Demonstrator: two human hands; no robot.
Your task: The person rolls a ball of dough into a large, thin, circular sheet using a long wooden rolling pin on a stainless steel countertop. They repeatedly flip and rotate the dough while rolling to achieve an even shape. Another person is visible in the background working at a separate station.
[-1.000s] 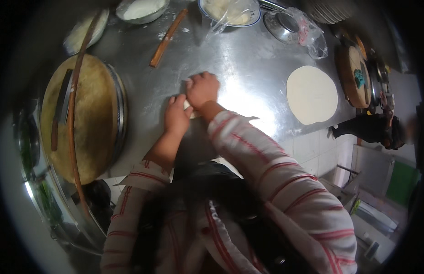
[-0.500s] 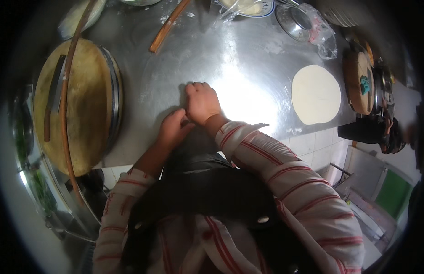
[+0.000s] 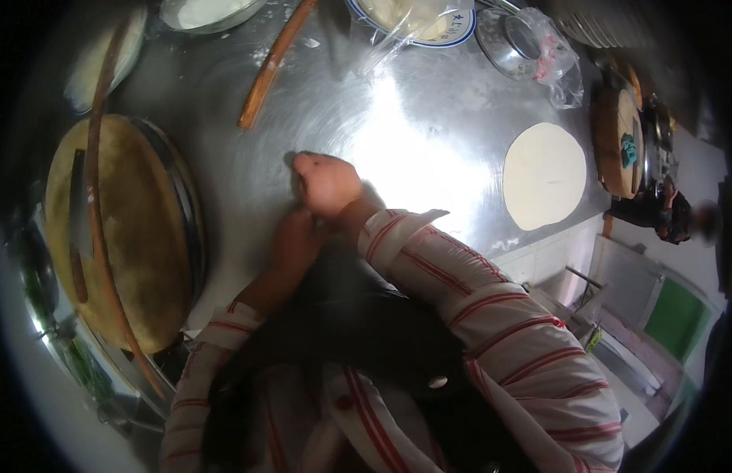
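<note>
Close together at the near edge of a metal table (image 3: 224, 181), my two hands meet just in front of my body. My right hand (image 3: 330, 188) is curled into a fist, knuckles up; whatever it might grip is hidden beneath it. Tucked against its near side is my left hand (image 3: 293, 240), its fingers covered and somewhat blurred. A flat, round sheet of rolled dough (image 3: 544, 177) lies on the table to the right, apart from both hands.
To the left, a thick round chopping board (image 3: 145, 236) carries a cleaver (image 3: 80, 213) and a long wooden stick (image 3: 106, 268). Farther off are a wooden rolling pin (image 3: 265, 83), a bowl of white flour (image 3: 212, 12), a blue-rimmed bowl (image 3: 449, 33) under plastic, and a metal dish (image 3: 504, 47).
My right hand has shifted left and curled tighter. My left hand has drawn in under it, hiding its fingers. The whole view has tilted, moving the chopping board lower.
</note>
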